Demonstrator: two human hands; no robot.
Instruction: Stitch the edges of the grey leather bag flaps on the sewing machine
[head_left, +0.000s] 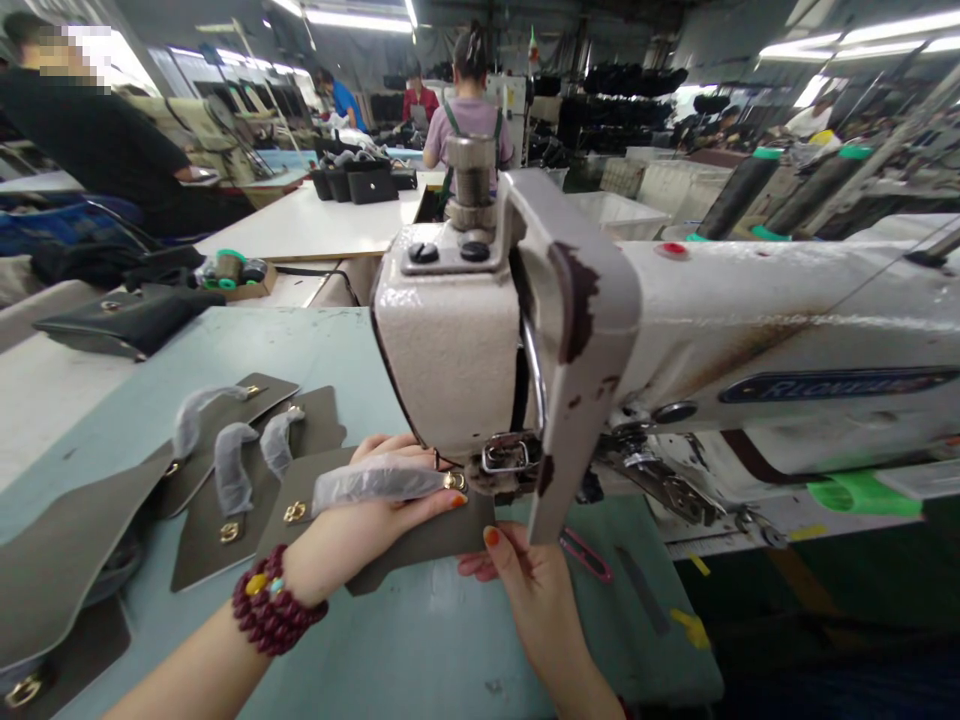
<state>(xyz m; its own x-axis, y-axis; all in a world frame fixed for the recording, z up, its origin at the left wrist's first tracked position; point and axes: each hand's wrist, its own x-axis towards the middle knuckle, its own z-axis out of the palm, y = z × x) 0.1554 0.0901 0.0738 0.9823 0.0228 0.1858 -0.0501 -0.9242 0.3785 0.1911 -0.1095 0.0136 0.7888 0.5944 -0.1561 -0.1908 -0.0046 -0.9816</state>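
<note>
Currently; left hand (379, 525) laid across panel (442, 535); right hand (531, 580) pinching its edge

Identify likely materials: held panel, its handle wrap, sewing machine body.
Panel: probably leather or faux leather; smooth, matte gray-brown face.
Wrap: likely thin plastic, possibly foam film; translucent, wrinkled.
Sewing machine: apparently painted metal; glossy off-white, chipped dark in places.

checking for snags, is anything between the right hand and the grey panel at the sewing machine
Nothing visible does; the right hand has its thumb on the grey panel. The pink tool lies to the hand's right, not between them.
</note>
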